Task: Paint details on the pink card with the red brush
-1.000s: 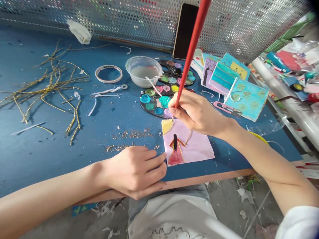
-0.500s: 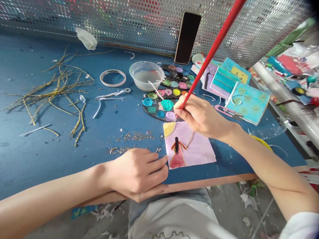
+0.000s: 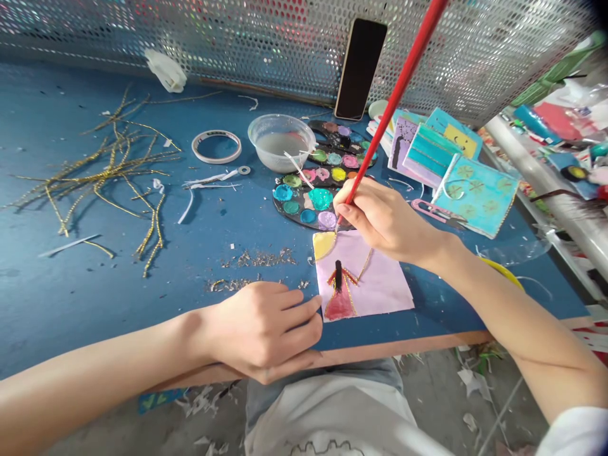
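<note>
I'm looking at one lilac painted card (image 3: 382,294) lying near the table's (image 3: 190,266) front edge. My right hand (image 3: 380,215) is pinching one red paintbrush (image 3: 394,95) over its top edge; my left hand (image 3: 270,329), fingers bent and slightly apart, is touching its left side. Beyond, two palettes (image 3: 295,220) are holding paints, one bowl (image 3: 270,157) cloudy liquid; one tape roll (image 3: 216,160) is showing unreadable print.

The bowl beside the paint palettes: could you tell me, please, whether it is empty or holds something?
It is not empty: the clear bowl holds cloudy greyish liquid, its surface visible below the rim.
</note>
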`<state>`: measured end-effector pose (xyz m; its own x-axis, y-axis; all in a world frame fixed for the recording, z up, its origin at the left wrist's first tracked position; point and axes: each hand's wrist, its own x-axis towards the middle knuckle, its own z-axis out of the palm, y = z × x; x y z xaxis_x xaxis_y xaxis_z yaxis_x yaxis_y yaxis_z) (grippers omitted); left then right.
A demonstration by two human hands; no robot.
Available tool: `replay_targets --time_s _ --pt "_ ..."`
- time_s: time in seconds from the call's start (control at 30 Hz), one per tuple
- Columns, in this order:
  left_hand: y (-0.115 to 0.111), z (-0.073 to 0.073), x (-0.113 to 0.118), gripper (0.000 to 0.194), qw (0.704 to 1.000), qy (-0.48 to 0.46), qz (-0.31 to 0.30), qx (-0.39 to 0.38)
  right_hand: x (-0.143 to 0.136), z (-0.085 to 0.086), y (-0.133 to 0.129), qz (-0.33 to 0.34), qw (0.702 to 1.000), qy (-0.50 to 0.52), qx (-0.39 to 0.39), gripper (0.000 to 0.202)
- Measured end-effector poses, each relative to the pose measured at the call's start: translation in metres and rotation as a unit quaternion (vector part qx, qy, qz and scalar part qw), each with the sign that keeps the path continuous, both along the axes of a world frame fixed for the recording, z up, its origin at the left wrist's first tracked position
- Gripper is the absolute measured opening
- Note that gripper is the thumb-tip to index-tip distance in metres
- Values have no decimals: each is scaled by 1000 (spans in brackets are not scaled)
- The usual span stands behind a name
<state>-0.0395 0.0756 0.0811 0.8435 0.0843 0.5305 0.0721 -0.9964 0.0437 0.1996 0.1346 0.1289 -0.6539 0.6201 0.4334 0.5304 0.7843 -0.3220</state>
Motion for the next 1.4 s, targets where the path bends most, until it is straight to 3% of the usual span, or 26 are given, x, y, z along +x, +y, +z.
replay_targets --time_s 0.37,0.67,1.03,1.4 --pt "5 8 -3 28 999 36 -13 31 -2 -3 0 12 999 2 39 15" --pt "3 2 -1 29 1000 -1 -4 12 -4 -5 -2 8 997 -12 76 12" --pt "5 5 -3 27 999 27 -10 26 -3 0 -2 -6 999 23 38 14" --pt "4 7 -2 26 999 30 -11 30 -4 -4 -1 2 999 9 51 14"
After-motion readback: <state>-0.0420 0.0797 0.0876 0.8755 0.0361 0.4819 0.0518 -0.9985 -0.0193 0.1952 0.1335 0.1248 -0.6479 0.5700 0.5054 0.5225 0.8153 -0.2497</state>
